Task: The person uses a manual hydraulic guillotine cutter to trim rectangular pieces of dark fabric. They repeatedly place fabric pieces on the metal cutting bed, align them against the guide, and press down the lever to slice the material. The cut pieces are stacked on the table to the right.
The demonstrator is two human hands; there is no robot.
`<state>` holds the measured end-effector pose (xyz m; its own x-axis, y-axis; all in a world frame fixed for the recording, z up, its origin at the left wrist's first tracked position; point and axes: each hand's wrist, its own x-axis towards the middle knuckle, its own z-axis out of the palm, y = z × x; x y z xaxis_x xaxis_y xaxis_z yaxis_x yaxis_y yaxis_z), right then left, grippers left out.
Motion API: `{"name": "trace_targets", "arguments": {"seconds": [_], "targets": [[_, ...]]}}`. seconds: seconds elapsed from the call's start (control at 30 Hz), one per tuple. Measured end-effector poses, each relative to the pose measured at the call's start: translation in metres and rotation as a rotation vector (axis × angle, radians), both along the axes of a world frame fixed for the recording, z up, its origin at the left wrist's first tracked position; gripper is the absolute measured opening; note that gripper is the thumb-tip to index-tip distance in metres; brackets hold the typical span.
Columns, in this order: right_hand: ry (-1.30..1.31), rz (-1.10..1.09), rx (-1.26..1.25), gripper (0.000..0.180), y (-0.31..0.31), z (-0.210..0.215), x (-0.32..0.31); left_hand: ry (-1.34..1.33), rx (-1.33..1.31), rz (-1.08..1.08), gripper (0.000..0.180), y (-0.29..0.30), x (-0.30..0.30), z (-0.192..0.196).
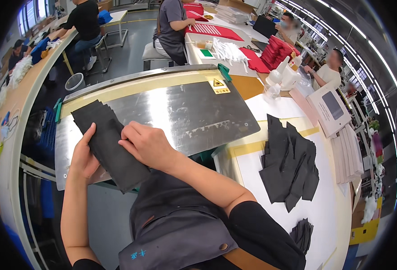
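A stack of long black fabric pieces [111, 146] is held at a slant in front of me, over the near edge of a shiny metal plate [198, 117]. The layers fan out slightly at its far end. My left hand [83, 155] grips the stack from its left side, thumb on top and the other fingers hidden beneath. On the opposite edge, my right hand [147, 146] is closed with its fingers curled and pinched against the fabric. Whether it has one layer or several between the fingertips, I cannot tell.
Right of the plate, a loose pile of black fabric pieces [289, 164] and a smaller bundle [302, 235] lie on a white sheet [252, 180]. White bottles [276, 76] and a white box [328, 110] stand farther back. Several people work at tables with red fabric [216, 30] beyond.
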<state>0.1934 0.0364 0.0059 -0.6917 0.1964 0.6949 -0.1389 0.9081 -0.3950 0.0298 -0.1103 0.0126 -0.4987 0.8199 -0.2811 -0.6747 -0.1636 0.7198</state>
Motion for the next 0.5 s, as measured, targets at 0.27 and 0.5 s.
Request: {"name": "trace_targets", "arguments": {"seconds": [0.27, 0.5], "targets": [[-0.129, 0.163, -0.455, 0.027, 0.005, -0.003, -0.005, 0.053, -0.077, -0.03, 0.039, 0.001, 0.001, 0.006], [-0.093, 0.369, -0.877, 0.02, 0.008, 0.001, -0.001, 0.05, -0.14, -0.076, 0.04, 0.001, -0.02, -0.003]]}}
